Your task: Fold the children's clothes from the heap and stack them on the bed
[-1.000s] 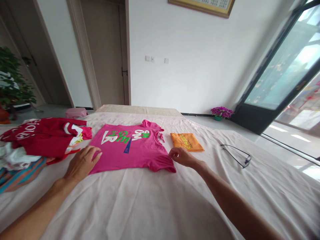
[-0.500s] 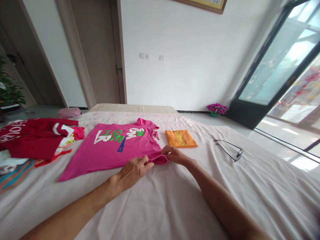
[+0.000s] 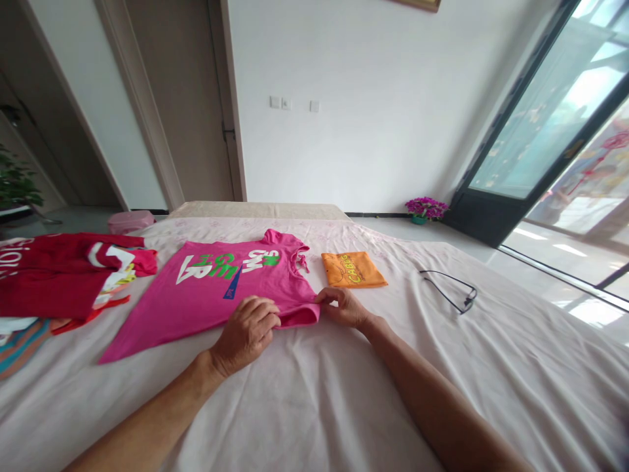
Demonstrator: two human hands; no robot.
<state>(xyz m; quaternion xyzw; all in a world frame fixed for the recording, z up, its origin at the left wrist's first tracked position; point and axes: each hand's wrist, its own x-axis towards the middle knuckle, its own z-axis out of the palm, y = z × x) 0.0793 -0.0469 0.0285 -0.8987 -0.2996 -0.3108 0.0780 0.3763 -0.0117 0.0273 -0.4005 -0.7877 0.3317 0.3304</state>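
Pink shirt (image 3: 196, 314) lies against curled left fingers (image 3: 265, 321), its sleeve (image 3: 299, 316) pinched by right fingers (image 3: 327, 294).

You face a white wall (image 3: 354, 144) beside a brown door (image 3: 177, 105). At your right, the glass door (image 3: 515, 151) is bright.

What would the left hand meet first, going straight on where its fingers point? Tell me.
The left hand would first meet the near sleeve of the pink shirt, right at its fingertips; beyond that, probably the right hand, though depth is hard to judge.
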